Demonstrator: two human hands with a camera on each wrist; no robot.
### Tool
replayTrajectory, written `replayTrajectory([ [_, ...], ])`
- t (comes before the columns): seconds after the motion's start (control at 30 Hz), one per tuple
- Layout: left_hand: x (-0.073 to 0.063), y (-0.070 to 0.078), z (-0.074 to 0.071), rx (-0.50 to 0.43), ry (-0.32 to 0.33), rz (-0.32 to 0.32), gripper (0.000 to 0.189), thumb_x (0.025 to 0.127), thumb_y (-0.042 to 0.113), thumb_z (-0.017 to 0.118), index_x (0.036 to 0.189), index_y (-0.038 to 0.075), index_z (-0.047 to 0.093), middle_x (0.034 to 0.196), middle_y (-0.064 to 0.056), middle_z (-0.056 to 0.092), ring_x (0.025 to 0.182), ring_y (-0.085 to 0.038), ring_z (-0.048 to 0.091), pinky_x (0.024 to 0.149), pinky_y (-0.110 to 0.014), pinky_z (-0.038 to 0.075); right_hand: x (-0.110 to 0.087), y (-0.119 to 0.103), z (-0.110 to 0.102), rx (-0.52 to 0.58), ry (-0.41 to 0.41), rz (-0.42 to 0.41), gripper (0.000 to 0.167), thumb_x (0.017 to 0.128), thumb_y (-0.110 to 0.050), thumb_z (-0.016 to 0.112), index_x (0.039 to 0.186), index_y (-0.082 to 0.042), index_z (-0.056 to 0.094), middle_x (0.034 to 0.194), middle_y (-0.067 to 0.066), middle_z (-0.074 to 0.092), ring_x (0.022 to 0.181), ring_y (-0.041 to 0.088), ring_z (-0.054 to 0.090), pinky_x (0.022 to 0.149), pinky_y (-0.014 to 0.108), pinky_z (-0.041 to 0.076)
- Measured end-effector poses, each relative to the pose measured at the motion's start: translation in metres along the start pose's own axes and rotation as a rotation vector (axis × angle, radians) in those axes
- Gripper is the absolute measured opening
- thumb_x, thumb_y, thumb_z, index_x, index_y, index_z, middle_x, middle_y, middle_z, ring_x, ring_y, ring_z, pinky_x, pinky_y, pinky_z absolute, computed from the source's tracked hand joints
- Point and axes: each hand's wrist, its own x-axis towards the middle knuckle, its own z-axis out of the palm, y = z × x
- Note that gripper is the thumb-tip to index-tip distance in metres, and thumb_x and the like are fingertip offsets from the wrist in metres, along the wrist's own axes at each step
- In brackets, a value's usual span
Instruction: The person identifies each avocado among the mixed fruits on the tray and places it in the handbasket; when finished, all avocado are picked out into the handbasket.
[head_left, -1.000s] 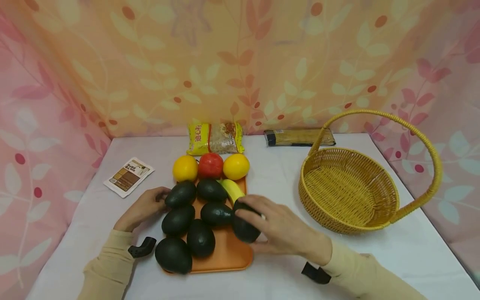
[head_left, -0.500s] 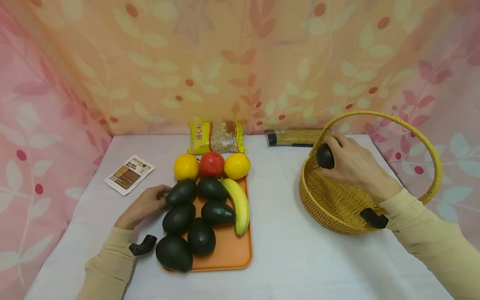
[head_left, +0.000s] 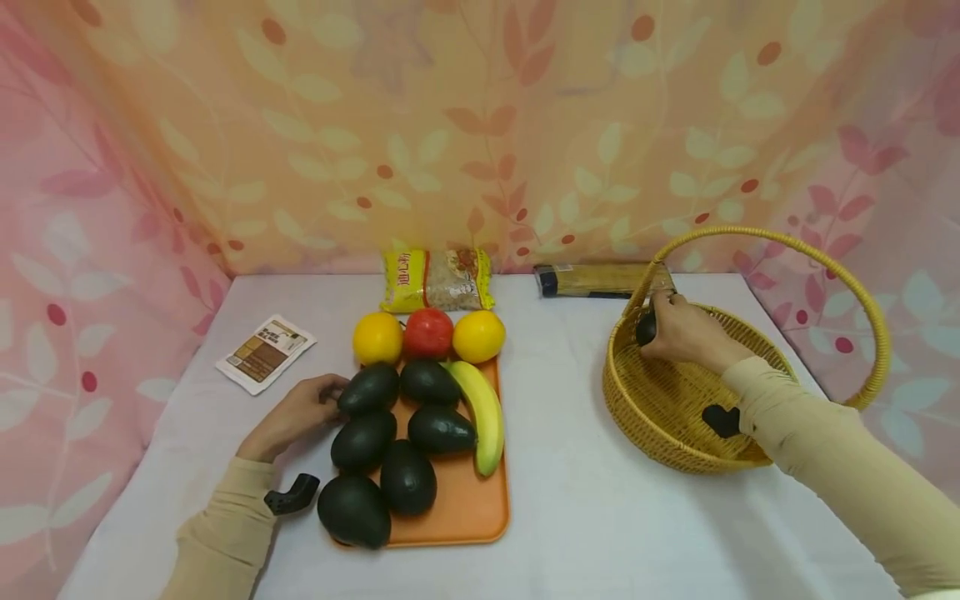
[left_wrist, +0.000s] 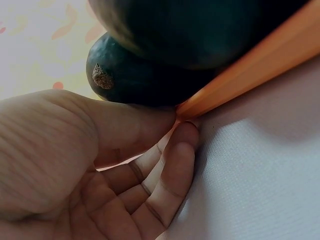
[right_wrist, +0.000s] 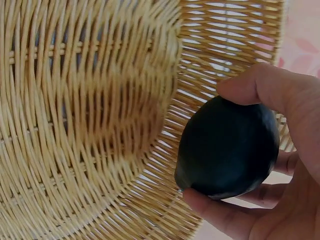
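Note:
My right hand (head_left: 686, 332) is inside the wicker basket (head_left: 630, 412), near its far left wall. It grips a dark avocado (right_wrist: 227, 147), thumb on one side and fingers on the other. At the left edge of the orange tray (head_left: 468, 508), my left hand (head_left: 300, 412) pinches the rim between thumb and curled fingers, as the left wrist view shows. Several dark avocados (head_left: 408, 477) lie on the tray, one (head_left: 369, 389) right beside the left hand. A banana (head_left: 483, 421) lies along the tray's right side.
Two yellow fruits (head_left: 378, 338) (head_left: 479, 337) flank a red fruit (head_left: 428, 333) at the tray's far end. Behind are a yellow food bag (head_left: 437, 280) and a long pack (head_left: 596, 281). A sachet (head_left: 266, 352) lies left. The basket's tall handle (head_left: 847, 287) arches over its opening.
My right hand has carried an avocado from the tray's right side, where it covered the banana, into the basket, then lowered it there. The left hand has stayed at the tray's edge.

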Motion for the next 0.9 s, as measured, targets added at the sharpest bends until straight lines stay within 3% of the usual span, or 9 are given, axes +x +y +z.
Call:
replayTrajectory([
  [0.1, 0.0, 0.0, 0.001, -0.009, -0.004, 0.005, 0.042, 0.087, 0.0, 0.052, 0.128, -0.01, 0.052, 0.1, -0.017, 0.068, 0.083, -0.017, 0.063, 0.07, -0.025, 0.052, 0.004, 0.004, 0.008, 0.01, -0.025, 0.018, 0.106, 0.076, -0.028, 0.073, 0.147, 0.017, 0.007, 0.135, 0.05, 0.033, 0.1, 0.058, 0.057, 0.08, 0.062, 0.049],
  [0.37, -0.001, 0.001, 0.002, -0.009, -0.009, 0.009, 0.041, 0.086, -0.001, 0.052, 0.126, -0.009, 0.053, 0.098, -0.016, 0.068, 0.083, -0.017, 0.062, 0.071, -0.025, 0.052, 0.002, 0.009, 0.028, 0.065, -0.017, -0.01, 0.087, 0.075, -0.024, 0.077, 0.136, 0.012, 0.027, 0.124, 0.051, 0.035, 0.101, 0.06, 0.054, 0.081, 0.062, 0.048],
  [0.63, -0.001, 0.001, 0.0, -0.008, -0.005, 0.016, 0.042, 0.086, 0.0, 0.052, 0.127, -0.009, 0.053, 0.097, -0.015, 0.067, 0.081, -0.017, 0.06, 0.068, -0.025, 0.051, 0.001, 0.01, 0.02, 0.123, -0.097, -0.042, 0.094, 0.078, -0.027, 0.076, 0.142, 0.012, 0.02, 0.128, 0.05, 0.039, 0.117, 0.061, 0.045, 0.093, 0.063, 0.044],
  [0.9, 0.0, 0.001, -0.002, 0.015, -0.002, -0.004, 0.04, 0.087, 0.001, 0.051, 0.126, -0.008, 0.053, 0.098, -0.015, 0.068, 0.083, -0.016, 0.061, 0.071, -0.024, 0.052, 0.003, 0.009, 0.017, 0.148, -0.048, -0.068, 0.09, 0.074, -0.025, 0.081, 0.137, 0.015, 0.03, 0.126, 0.044, 0.047, 0.12, 0.058, 0.043, 0.099, 0.063, 0.04],
])
